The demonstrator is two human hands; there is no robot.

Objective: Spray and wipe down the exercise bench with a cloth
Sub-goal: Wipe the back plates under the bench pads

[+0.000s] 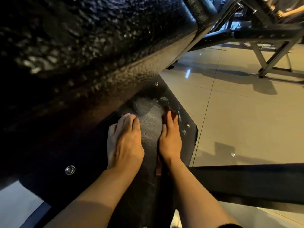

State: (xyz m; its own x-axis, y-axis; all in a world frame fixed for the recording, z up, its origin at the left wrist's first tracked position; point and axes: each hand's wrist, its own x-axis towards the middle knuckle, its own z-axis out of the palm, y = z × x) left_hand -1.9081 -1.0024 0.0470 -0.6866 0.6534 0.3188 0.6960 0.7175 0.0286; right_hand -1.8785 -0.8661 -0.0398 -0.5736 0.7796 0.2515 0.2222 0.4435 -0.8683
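The left hand lies flat, fingers straight, pressing a grey cloth onto the black bench. The right hand rests beside it, fingers extended on the cloth's edge. Beyond lies a shiny tiled floor.

There are two hands, the left hand and the right hand. One grey cloth lies between them. One black padded bench fills the upper left. Three shiny metal studs show on the black panel.
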